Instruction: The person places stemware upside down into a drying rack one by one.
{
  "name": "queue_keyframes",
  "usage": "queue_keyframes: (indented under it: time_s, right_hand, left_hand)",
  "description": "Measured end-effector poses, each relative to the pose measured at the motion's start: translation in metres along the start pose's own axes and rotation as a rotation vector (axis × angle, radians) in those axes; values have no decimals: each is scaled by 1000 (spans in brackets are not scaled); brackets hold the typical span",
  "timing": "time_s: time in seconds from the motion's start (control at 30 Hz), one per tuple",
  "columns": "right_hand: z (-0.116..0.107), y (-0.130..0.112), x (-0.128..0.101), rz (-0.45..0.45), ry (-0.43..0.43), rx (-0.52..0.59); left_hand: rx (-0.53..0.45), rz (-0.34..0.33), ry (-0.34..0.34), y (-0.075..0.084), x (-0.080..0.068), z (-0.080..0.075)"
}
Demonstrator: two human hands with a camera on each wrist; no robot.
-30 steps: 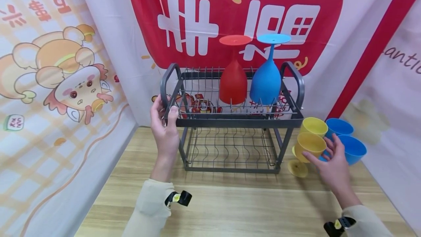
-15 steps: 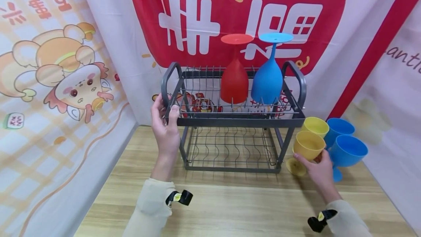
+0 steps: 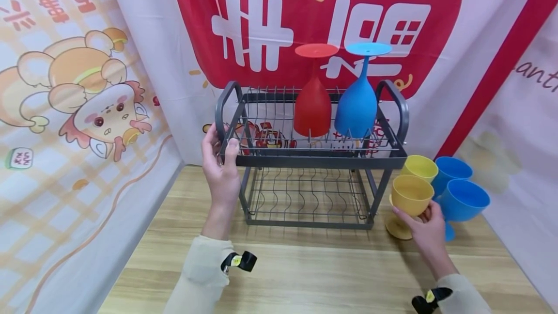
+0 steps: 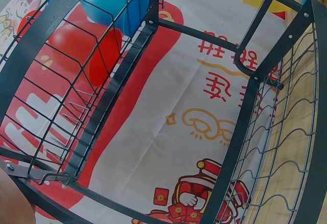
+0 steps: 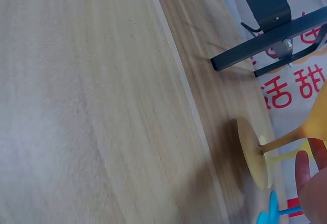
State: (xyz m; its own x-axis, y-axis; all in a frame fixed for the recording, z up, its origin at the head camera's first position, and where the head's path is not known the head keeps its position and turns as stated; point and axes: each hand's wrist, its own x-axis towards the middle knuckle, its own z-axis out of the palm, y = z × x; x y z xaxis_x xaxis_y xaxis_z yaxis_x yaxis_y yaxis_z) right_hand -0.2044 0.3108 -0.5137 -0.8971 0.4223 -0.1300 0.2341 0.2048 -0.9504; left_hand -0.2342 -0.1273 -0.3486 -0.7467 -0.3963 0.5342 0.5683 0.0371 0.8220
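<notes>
An orange cup (image 3: 412, 202) of smooth, plastic-looking material is shaped like a goblet, with a rounded bowl, a thin stem and a flat, round foot. It is held mouth up and roughly upright in the right hand (image 3: 429, 237), the lower bowl being gripped between thumb and fingers; the bowl is placed just above and beyond that hand, and the foot is seen below it, to the left. Whether the tabletop (image 3: 305, 270), wood-grained and pale, is touched by the foot cannot be told. Just behind stands a yellow cup (image 3: 420, 164), and beside these, to the right, stand a front blue cup (image 3: 466, 205) and a rear blue cup (image 3: 451, 167). To the left, a two-tier rack (image 3: 314, 162) of dark metal bars and thin, wavy wire is gripped at its upper left corner by the left hand (image 3: 221, 173). On its top tier a red cup (image 3: 312, 110) and a light-blue cup (image 3: 356, 110) are set upside down. Behind hangs a printed cloth (image 3: 301, 23). A second ago the right hand was held higher, nearer the rim; it has since been lowered around the bowl, and the front blue cup's foot has been uncovered. The left hand's grip is unchanged.
</notes>
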Motion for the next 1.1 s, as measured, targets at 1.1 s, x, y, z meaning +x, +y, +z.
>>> queue_keyframes:
  time_s: [1.1]
  right_hand:
    - [17,-31,-62,-1081,115,-497]
  left_hand:
    - [21,-56,13,7,-2,-1]
